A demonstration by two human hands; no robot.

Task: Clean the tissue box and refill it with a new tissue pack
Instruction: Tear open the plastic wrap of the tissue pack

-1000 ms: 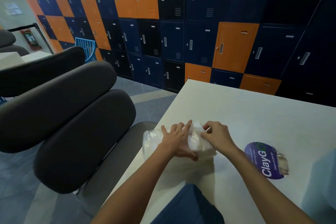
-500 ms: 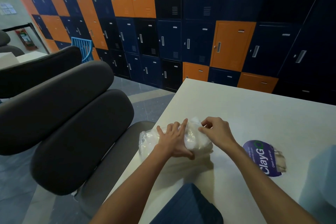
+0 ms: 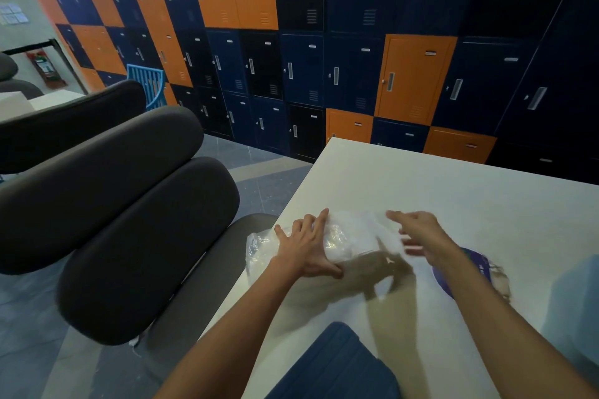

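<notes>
A tissue pack [image 3: 348, 238] in clear crinkled plastic lies on the white table [image 3: 453, 191] near its left edge. My left hand [image 3: 306, 246] lies flat on the pack's left part with fingers spread, pressing it down. My right hand [image 3: 418, 233] hovers just right of the pack, blurred by motion, fingers extended and holding nothing. A dark blue ribbed object [image 3: 334, 366], possibly the tissue box, sits at the table's near edge between my forearms.
A round purple sticker or label [image 3: 479, 272] lies on the table behind my right wrist. A pale blue thing [image 3: 580, 298] sits at the right edge. Dark grey padded chairs [image 3: 129, 220] stand left of the table. Lockers line the back wall.
My right hand has let go of the pack's wrapper and swung up and to the right, its fingers now extended. My left hand stays pressed on the pack.
</notes>
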